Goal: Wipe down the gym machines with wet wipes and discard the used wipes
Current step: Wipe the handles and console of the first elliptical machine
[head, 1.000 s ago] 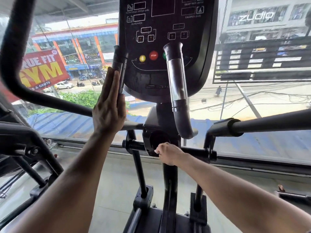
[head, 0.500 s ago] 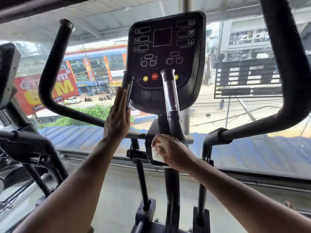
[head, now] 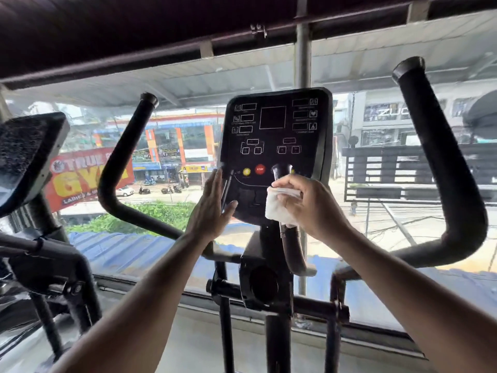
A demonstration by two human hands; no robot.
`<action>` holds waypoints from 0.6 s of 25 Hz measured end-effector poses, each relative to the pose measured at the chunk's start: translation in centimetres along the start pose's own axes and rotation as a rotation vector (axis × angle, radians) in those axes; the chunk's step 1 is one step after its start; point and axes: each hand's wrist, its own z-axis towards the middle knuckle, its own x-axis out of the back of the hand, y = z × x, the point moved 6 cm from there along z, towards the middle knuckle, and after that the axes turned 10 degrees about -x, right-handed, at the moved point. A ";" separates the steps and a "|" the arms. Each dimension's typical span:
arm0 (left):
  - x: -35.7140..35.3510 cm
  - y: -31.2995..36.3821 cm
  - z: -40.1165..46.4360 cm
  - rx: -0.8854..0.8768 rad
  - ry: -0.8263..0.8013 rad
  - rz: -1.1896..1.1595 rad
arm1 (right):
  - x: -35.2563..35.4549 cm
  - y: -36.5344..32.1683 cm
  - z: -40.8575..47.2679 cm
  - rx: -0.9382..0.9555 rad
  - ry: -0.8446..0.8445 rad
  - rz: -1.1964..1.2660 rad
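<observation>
At centre frame the right hand (head: pixel 309 204) curls its fingers around a bunched white wet wipe (head: pixel 278 205), pressing it on the inner right grip bar (head: pixel 291 246) just below the black console (head: pixel 274 146). Left of it, the left hand (head: pixel 212 208) lies flat, fingers straight, against the thin left grip bar (head: pixel 227 189), holding nothing

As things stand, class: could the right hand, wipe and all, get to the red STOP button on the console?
Probably yes. The right hand holds the wipe just below and right of the STOP button; nothing lies between them, and the left hand stays off to the other side.
</observation>
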 end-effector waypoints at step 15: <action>-0.4 -1.0 3.7 0.090 0.084 -0.052 | 2.3 2.6 13.5 -0.043 0.224 -0.054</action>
